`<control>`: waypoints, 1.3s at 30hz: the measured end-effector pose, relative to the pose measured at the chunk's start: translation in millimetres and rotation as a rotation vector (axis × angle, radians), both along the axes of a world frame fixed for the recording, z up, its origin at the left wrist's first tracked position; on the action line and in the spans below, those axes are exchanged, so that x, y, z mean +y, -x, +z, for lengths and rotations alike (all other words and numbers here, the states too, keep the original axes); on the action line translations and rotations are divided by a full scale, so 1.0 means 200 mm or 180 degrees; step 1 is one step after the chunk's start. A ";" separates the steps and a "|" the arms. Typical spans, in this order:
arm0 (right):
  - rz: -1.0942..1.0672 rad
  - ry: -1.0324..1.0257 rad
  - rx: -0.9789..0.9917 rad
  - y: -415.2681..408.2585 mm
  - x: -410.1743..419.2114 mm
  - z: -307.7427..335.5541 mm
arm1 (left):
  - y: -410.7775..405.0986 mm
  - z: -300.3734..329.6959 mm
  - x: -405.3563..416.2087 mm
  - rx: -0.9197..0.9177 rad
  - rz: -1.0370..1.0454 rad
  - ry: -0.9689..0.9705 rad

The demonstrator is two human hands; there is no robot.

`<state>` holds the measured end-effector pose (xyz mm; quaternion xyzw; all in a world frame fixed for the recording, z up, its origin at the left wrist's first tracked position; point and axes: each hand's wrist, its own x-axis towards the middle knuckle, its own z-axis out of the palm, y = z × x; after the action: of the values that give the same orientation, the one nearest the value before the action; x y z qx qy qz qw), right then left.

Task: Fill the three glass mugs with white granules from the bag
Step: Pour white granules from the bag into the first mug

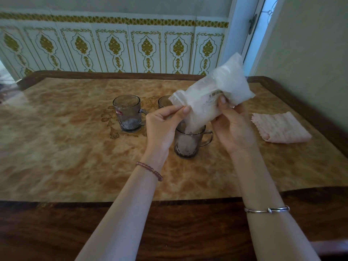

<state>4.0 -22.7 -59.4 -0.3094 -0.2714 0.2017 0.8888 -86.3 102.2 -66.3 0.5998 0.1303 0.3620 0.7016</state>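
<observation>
— Progress first: how far along is the filling?

— Midway, I judge. The bag (212,95) is tilted, its open lower corner dipping into the near mug (188,142), which shows white granules (183,143) heaped well up its wall. The left mug (128,113) holds only a shallow layer at its base. The far mug (164,101) is mostly hidden behind the bag, so I cannot tell its level.

— And the hands?

— The left hand (163,123) pinches the bag's lower edge between thumb and fingers, guiding the opening. The right hand (230,125) grasps the bag's middle from below, thumb pressed across the front, carrying its weight above the table (56,147).

— What is left, then?

— Likely topping up the left mug, and perhaps the far one.

— Any writing?

— A barcode label (216,94) sits on the bag by the right thumb; the print below it is too small to read. A red sticker (118,113) on the left mug is likewise unreadable. A folded pink cloth (280,127) lies to the right, well apart.
</observation>
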 end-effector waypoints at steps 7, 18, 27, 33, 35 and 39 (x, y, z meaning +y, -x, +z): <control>-0.0039 -0.0040 -0.0016 -0.01 -0.02 0.01 | 0.00 0.00 0.02 -0.0060 0.0071 0.0028; -0.0057 -0.0037 -0.0111 0.00 -0.01 0.02 | 0.02 0.02 0.03 -0.0192 0.0074 0.0155; -0.0056 -0.0009 -0.0143 0.00 -0.02 0.02 | 0.02 0.02 0.02 -0.0119 0.0031 0.0123; -0.0044 -0.0023 -0.0132 0.01 0.00 0.02 | 0.01 0.01 -0.02 -0.0005 -0.0159 0.0084; -0.0043 0.0018 -0.0185 0.02 0.00 0.02 | 0.01 0.01 -0.02 0.0004 -0.0159 0.0067; -0.0072 -0.0030 -0.0166 0.00 -0.02 0.03 | 0.02 0.02 0.03 -0.0111 0.0013 0.0181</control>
<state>4.8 -26.4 -54.3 -0.3134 -0.2918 0.1822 0.8851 -90.0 108.5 -63.2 0.5729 0.1295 0.3700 0.7198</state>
